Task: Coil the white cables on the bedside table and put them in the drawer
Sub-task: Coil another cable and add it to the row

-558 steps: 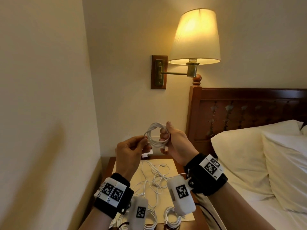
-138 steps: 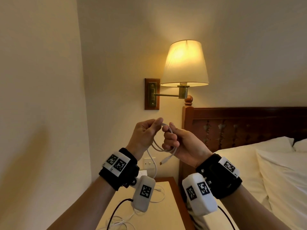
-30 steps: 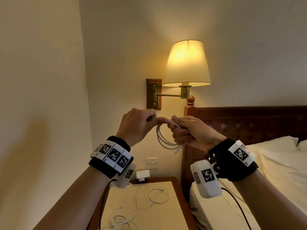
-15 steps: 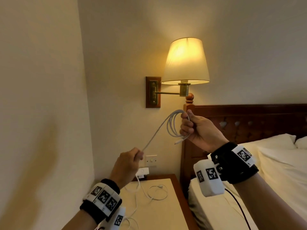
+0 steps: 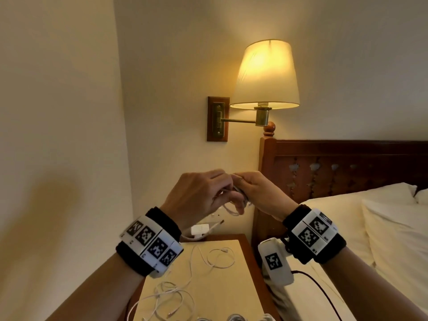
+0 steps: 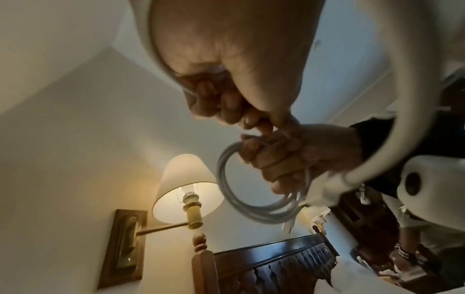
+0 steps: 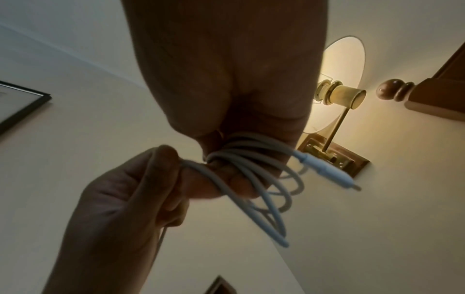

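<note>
Head view: coiling in hand; white cable [image 5: 234, 208] is gripped as loops by right hand [image 5: 259, 193]; left hand [image 5: 199, 193] pinches the strand; further winding is judged required.

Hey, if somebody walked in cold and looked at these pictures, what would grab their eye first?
Probably the lit wall lamp, glowing above the corner of the dark wooden headboard. Below it, the left hand and right hand meet in mid-air, both gripping a white cable wound into loops. Lower still, loose white cables sprawl over the bedside table.
</note>
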Demonstrator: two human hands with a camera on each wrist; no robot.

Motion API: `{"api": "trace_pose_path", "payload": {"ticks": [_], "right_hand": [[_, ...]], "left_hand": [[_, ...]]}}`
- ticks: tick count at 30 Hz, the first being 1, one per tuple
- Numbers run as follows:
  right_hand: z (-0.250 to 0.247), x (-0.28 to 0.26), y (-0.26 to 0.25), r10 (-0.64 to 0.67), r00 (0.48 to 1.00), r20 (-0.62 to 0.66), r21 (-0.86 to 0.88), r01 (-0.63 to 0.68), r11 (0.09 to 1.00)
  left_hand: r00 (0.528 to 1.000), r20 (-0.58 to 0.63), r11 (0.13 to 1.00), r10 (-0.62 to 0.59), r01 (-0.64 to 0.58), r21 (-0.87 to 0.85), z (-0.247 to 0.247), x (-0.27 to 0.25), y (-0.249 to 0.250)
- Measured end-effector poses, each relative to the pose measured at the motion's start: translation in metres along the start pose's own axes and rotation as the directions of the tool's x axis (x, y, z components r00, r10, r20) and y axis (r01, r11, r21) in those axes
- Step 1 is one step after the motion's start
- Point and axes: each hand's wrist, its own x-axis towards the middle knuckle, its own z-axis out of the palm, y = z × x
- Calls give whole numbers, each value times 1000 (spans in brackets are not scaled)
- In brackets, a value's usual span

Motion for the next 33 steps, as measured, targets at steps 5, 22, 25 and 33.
{"api": "trace_pose_path", "payload": {"ticks": [5,22,25,33], "right_hand": [[5,6,-9,90,995,37,285,-97,954],[5,12,10,205,976,68,384,-215,898],[13,17,13,142,989,-29,268,-129,955],[9,6,28,-62,965,-256,-235,0,972]], "left_hand": [[939,-174,915,-297,228,-334,15,-3,-5],[822,360,385,-441,536,-752,21,-17,-3],[801,242,478,-548,537,-696,28,-17,-2],[727,-26,604,-686,550,-576,41,-28,-12]]}}
